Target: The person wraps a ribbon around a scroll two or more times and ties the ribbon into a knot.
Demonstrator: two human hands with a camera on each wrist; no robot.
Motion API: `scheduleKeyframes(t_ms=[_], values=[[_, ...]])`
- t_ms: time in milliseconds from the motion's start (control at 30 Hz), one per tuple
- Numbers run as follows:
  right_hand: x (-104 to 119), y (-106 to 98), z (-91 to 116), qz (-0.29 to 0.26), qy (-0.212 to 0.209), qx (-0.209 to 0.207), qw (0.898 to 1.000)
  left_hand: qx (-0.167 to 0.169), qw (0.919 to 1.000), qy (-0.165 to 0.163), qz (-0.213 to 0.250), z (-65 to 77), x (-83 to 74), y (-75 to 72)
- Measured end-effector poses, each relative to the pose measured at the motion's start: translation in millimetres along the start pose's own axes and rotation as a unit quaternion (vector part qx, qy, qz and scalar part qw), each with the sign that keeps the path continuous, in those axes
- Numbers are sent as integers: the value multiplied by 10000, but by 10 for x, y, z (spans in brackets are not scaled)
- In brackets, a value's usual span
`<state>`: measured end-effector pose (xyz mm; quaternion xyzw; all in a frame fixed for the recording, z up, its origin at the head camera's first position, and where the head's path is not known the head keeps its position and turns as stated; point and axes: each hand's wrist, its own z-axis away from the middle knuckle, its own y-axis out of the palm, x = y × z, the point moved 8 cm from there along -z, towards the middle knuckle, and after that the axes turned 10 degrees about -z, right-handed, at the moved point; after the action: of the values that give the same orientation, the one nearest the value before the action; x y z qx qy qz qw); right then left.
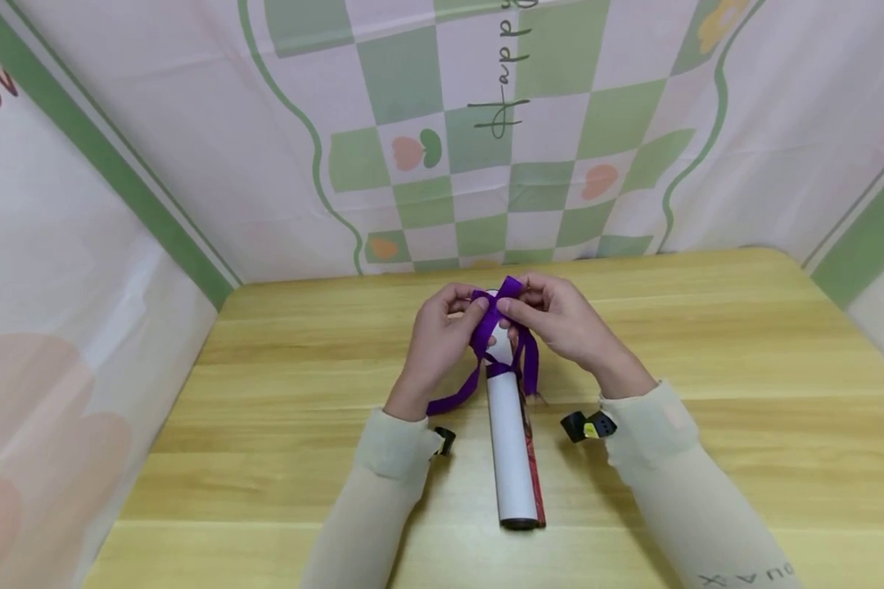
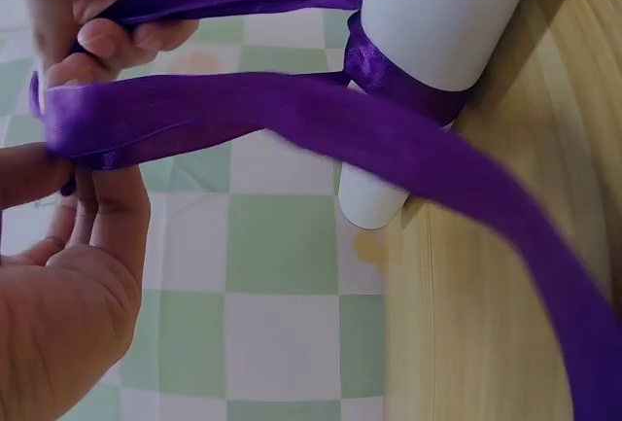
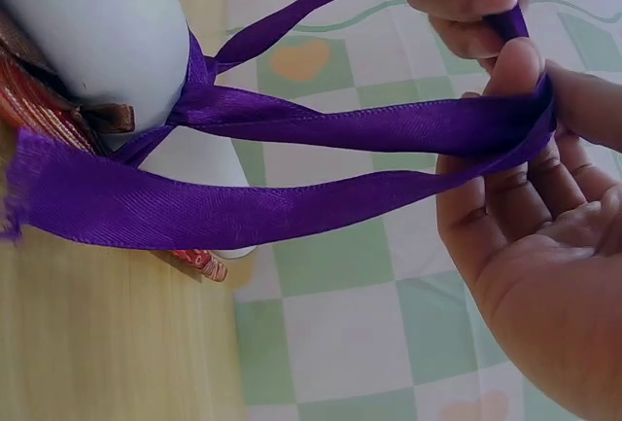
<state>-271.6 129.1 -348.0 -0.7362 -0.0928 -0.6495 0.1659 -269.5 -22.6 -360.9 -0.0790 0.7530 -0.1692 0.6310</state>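
A purple satin ribbon (image 1: 532,364) is tied round a white tube (image 1: 514,450) lying lengthwise on the table. Between thumb and fingers my left hand (image 1: 440,339) pinches a folded loop of the ribbon (image 2: 194,115), whose tail curves down to the table. Opposite it, my right hand (image 1: 570,323) pinches another ribbon loop (image 3: 389,129), its frayed tail hanging beside the tube. Both hands are raised above the tube's far part, thumbs close together. Along the tube's right side lies a long red patterned thing (image 1: 536,483), partly hidden by the tube and bound under the ribbon.
The wooden table (image 1: 287,458) stretches out on both sides of the tube. Behind it hangs a cloth (image 1: 479,188) with green and white checks. Black wrist cameras stick out from the left cuff (image 1: 445,442) and right cuff (image 1: 589,426), low over the table.
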Motion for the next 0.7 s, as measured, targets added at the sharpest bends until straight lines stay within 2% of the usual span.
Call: scheduleKeyframes(t_ms=[133, 400, 533, 700], values=[[-9, -8, -5, 91, 25, -74, 9999, 56, 9998, -29, -187, 11, 12, 27], [-18, -52, 0, 298, 166, -330, 9989, 300, 9985, 450, 122, 13, -43, 34], [-17, -69, 2, 450, 231, -404, 9979, 558, 9972, 501, 43, 23, -51, 44], [-31, -82, 4, 615, 356, -467, 9964, 720, 9953, 635, -145, 34, -65, 36]])
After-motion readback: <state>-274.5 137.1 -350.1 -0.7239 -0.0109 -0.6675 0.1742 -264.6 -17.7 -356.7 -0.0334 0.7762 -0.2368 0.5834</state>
